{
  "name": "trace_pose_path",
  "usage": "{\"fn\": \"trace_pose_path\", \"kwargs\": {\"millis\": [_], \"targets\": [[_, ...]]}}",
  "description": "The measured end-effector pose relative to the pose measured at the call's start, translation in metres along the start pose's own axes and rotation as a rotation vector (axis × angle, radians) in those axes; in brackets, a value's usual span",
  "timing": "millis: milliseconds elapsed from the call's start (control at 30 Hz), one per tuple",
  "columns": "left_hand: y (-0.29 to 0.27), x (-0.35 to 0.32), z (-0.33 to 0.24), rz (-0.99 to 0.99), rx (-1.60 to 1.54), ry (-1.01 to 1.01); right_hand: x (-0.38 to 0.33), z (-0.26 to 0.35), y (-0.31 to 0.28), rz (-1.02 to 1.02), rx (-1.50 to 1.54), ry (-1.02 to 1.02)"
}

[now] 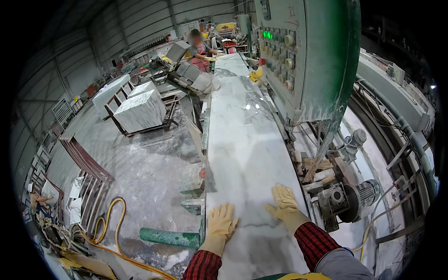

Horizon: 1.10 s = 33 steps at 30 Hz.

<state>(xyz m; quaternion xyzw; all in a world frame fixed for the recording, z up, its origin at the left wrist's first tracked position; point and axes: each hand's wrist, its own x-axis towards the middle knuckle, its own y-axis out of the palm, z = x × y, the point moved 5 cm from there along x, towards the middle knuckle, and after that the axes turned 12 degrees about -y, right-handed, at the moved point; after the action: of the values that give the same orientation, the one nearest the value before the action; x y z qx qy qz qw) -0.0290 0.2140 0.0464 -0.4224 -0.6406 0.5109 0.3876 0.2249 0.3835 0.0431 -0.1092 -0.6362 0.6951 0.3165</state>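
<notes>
Our cream-gloved left hand [222,223] and right hand [285,206] are resting palm-down, fingers extended, near opposite edges of the glossy grey-veined white marble slab [252,182], which is lying before us, with the push-button control cabinet [322,56] standing ahead on our right.

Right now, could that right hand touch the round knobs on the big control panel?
Probably not without moving forward: the right hand lies on the marble slab, and the round knobs on the control panel look well ahead of it. Nothing seems to block the way, though.
</notes>
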Motion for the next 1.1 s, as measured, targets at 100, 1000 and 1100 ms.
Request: {"fn": "trace_pose_path", "kwargs": {"millis": [100,1000,1100], "targets": [[0.000,0.031,-0.007,0.061,0.013,-0.049,0.011,-0.010,0.002,0.061,0.013,0.019],[0.015,0.104,-0.004,0.043,0.110,0.040,0.054,-0.035,0.012,0.089,-0.039,0.060],[0.015,0.111,-0.006,0.066,0.115,0.045,0.053,-0.035,0.015,0.021,-0.046,0.071]]}}
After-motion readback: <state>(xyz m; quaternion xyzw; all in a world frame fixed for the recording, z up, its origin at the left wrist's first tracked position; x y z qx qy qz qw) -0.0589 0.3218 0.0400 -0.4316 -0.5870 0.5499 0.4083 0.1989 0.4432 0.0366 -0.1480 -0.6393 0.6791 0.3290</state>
